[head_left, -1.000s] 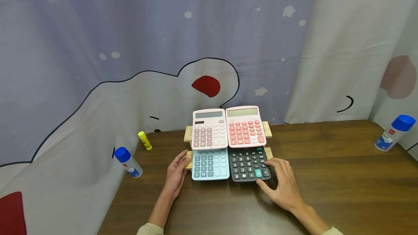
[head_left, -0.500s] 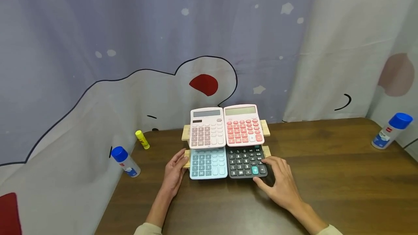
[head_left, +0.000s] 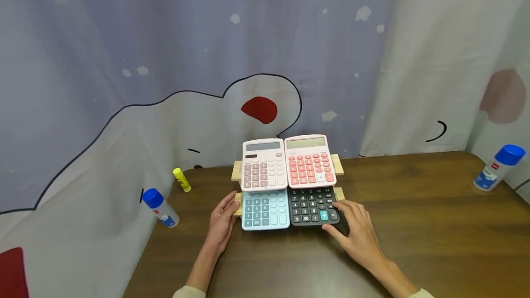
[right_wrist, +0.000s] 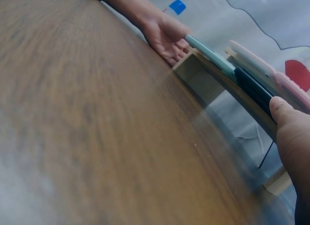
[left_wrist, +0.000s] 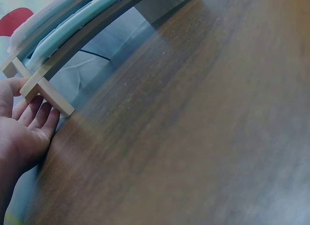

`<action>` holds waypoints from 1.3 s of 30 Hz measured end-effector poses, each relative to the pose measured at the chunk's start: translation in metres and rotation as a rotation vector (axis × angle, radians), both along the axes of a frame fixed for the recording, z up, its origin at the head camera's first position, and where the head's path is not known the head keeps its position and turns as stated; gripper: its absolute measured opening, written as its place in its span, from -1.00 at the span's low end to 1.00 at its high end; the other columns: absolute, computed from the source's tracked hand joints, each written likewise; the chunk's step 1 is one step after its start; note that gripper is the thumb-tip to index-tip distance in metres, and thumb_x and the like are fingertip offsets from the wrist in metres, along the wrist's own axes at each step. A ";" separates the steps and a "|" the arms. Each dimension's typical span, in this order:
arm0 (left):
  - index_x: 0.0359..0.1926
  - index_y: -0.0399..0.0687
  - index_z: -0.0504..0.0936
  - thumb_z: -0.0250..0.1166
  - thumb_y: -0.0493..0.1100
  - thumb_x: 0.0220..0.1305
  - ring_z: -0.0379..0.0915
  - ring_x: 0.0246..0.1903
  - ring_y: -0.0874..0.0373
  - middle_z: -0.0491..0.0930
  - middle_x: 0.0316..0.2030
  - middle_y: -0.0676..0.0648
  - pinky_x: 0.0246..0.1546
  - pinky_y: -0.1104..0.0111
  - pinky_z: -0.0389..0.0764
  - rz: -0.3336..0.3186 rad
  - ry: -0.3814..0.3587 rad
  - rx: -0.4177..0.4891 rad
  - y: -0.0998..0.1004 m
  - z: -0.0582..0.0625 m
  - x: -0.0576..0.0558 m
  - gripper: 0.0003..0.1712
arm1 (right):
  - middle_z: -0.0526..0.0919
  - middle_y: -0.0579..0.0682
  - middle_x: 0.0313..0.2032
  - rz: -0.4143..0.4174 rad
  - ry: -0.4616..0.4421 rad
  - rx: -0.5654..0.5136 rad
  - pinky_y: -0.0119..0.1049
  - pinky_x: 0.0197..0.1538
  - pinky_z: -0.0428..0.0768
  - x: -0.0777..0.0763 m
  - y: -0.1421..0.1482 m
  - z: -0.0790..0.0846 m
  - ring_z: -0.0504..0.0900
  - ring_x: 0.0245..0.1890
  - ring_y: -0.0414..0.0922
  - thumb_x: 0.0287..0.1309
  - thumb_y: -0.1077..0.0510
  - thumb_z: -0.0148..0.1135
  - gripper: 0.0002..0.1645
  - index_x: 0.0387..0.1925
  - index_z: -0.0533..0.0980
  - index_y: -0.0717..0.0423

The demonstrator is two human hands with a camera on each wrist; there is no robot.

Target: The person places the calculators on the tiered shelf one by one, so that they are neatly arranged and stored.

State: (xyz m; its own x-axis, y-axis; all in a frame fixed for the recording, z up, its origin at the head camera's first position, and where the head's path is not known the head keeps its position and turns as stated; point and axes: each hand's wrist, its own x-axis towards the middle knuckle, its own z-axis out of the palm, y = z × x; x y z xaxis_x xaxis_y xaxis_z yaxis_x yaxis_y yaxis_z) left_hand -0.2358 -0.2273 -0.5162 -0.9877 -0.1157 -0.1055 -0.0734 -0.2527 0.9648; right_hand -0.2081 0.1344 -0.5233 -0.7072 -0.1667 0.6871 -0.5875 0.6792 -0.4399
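In the head view a two-tier wooden rack (head_left: 337,163) bears two calculators on each tier. A white calculator (head_left: 265,164) and a pink-keyed calculator (head_left: 309,160) lean side by side on the upper tier. Below them sit a light blue calculator (head_left: 266,210) and a black calculator (head_left: 314,207), their tops hidden behind the upper pair. My left hand (head_left: 222,222) grips the rack's lower left end, thumb on top and fingers underneath in the left wrist view. With thumb at the front edge and fingers on the right side, my right hand (head_left: 359,235) holds the black calculator's corner.
A yellow glue stick (head_left: 182,180) and a white bottle with a blue cap (head_left: 161,208) stand to the left of the rack. Another blue-capped bottle (head_left: 498,168) stands at the far right. A patterned curtain (head_left: 186,36) hangs behind the wooden table (head_left: 422,206).
The black calculator has shifted slightly back and left against the blue one, its front edge now a little behind the blue one's. My right hand moved with it; my left hand keeps its grip.
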 end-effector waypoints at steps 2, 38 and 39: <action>0.46 -0.16 0.27 0.20 -0.18 0.45 0.50 0.08 0.34 0.29 0.41 -0.25 0.01 0.52 0.58 -0.003 -0.005 0.002 0.001 -0.001 0.001 -0.37 | 0.54 0.07 0.08 -0.002 0.001 -0.001 -0.14 0.07 0.26 0.001 0.001 -0.001 0.42 0.09 0.04 -0.19 0.01 0.62 -0.22 0.13 0.53 0.11; 0.47 -0.17 0.25 0.22 -0.16 0.44 0.50 0.07 0.35 0.28 0.42 -0.26 0.01 0.53 0.58 0.000 -0.004 -0.005 0.001 0.002 0.000 -0.33 | 0.55 0.07 0.10 -0.004 -0.031 -0.050 -0.17 0.13 0.26 0.003 0.000 0.002 0.42 0.11 0.02 -0.05 0.09 0.54 -0.28 0.17 0.49 0.17; 0.47 -0.18 0.25 0.22 -0.16 0.44 0.50 0.07 0.35 0.28 0.41 -0.26 0.01 0.53 0.58 0.001 -0.004 -0.004 0.001 0.002 0.001 -0.33 | 0.55 0.07 0.11 -0.003 -0.032 -0.050 -0.18 0.13 0.26 0.003 0.000 0.002 0.42 0.11 0.02 -0.05 0.09 0.54 -0.28 0.18 0.49 0.17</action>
